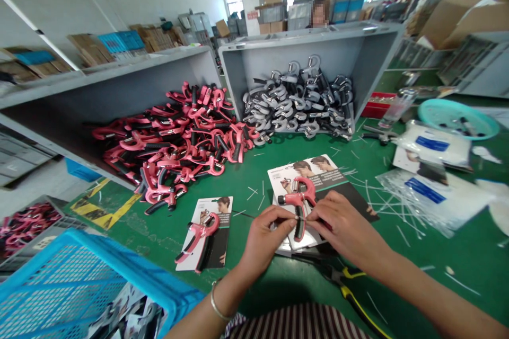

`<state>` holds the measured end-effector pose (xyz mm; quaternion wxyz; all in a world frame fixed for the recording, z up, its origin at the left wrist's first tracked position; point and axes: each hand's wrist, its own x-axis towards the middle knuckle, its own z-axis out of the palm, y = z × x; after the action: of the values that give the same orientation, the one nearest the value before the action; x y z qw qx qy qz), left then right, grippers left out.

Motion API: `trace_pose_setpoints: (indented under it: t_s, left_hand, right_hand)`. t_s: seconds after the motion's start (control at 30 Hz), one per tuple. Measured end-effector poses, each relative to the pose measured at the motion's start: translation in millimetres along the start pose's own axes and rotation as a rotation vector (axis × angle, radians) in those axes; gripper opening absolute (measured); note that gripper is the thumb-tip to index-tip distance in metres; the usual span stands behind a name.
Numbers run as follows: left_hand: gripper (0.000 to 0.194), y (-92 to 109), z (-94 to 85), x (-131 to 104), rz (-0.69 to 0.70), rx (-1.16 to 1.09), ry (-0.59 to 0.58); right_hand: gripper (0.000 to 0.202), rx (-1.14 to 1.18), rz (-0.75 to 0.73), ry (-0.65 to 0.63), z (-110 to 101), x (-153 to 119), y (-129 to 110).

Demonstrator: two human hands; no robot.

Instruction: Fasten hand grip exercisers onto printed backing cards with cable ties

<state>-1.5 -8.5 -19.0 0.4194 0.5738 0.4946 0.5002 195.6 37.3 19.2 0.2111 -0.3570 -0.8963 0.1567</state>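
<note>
A red hand grip strengthener (305, 190) with black-padded handles lies on a printed backing card (278, 177), on top of more cards. My left hand (264, 233) pinches at its handle from the left. From the right, my right hand (344, 222) closes its fingertips at the same spot. Between the fingertips a thin, light cable tie crosses the handle; its ends are mostly hidden. To the left, another red hand grip strengthener (203, 233) rests on its own card (225, 228).
Grey tipped bins hold red strengtheners (191, 137) and grey ones (294, 100). Yellow-and-black pliers (353, 296) lie near my body. White cable ties (392, 198) and plastic bags (441, 190) are at right, below a turquoise tray (429, 111). A blue basket (119, 254) stands at front left. A person is beyond the bins.
</note>
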Motion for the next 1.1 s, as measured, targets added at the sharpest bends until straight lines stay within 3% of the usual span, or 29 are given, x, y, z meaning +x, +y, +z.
trace_pose_setpoints:
  t_s: [0.53, 0.67, 0.83, 1.0, 1.1]
  left_hand:
    - [0.008, -1, -1.7, 0, -0.054, -0.049, -0.03]
    - [0.006, -1, 1.3, 0, 0.053, 0.047, -0.052]
    - [0.011, 8, -2.1, 1, 0.249, 0.321, -0.11]
    - [0.011, 17, -9.2, 5, 0.173, 0.254, -0.207]
    - [0.01, 13, -9.0, 5, 0.143, 0.22, -0.167]
  right_hand:
    - [0.015, 0.004, -0.049, 0.003, -2, -2, 0]
    - [0.015, 0.003, -0.059, -0.006, -1, 1, -1]
    - [0.013, 0.078, -0.025, 0.006, 1, 2, -3]
    - [0.014, 0.098, 0.0, 0.012, 0, -1, -3]
    - [0.014, 0.076, -0.041, -0.009, -1, -3, -1]
